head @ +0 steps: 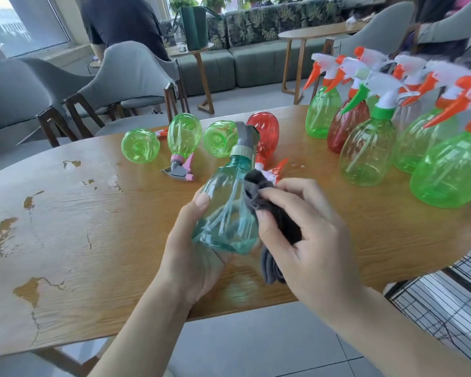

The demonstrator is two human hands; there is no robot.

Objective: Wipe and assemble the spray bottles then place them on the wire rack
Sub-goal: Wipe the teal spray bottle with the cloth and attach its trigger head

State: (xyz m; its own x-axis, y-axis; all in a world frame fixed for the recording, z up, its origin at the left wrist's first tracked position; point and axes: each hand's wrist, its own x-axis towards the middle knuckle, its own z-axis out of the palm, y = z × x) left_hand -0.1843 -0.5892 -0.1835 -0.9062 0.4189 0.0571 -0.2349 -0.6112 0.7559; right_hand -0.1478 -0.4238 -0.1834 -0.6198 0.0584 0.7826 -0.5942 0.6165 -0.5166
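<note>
The left hand (193, 257) grips a teal bottle (226, 213) from below, palm under its base and thumb up its left side, holding it tilted above the table (65, 240) with its grey sprayer (245, 140) pointing away from the person. The right hand (305, 232) clutches a dark grey cloth (278, 213), fingers curled round it, and presses it against the bottle's right side; a tail of the cloth hangs below the hand.

Beyond the teal bottle, 4 bottles lie on their sides on the table: 3 green ones (140, 145) in a loose row and 1 red bottle (265, 134) at the right end. The middle green one carries a pink and grey sprayer (180, 170) that rests on the wood. An orange and white sprayer (276, 170) lies just behind the cloth, at the neck of the red bottle.

At the right, a cluster of upright bottles (367, 151) stands close together, mostly green, 1 dark red, all capped with white sprayers with orange or green triggers. Past the table's right edge, lower down, sits a black wire rack (446, 300).

The tabletop shows worn, peeling patches at the left. Grey chairs (128, 77) stand behind the table, with a person in a dark shirt (120, 20) beyond them.
</note>
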